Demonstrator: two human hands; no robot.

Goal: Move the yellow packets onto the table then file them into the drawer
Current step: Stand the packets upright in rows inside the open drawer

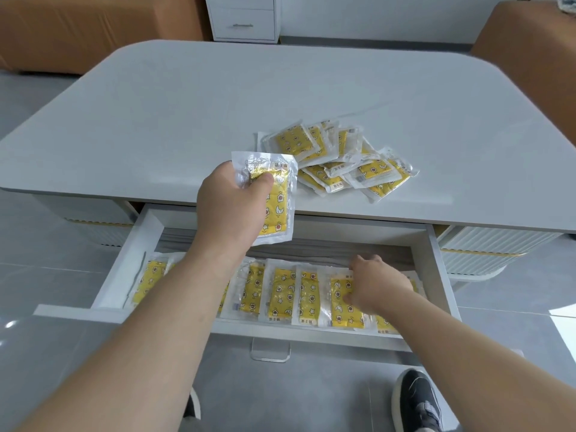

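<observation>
My left hand (232, 207) grips one yellow packet (276, 213) in clear wrapping, held above the table's front edge and the open drawer (131, 254). A loose pile of several yellow packets (339, 163) lies on the grey table (187, 113), right of that hand. Inside the drawer a row of several packets (280, 294) stands side by side. My right hand (378, 285) rests on the packets at the right end of the row (341, 302), fingers spread and pressing down on them. My left forearm hides part of the row.
The drawer's clear handle (270, 350) juts toward me. My dark shoe (416, 400) stands on the grey floor below right. A white drawer cabinet (243, 18) sits behind the table, with brown sofas (78, 29) at both far sides.
</observation>
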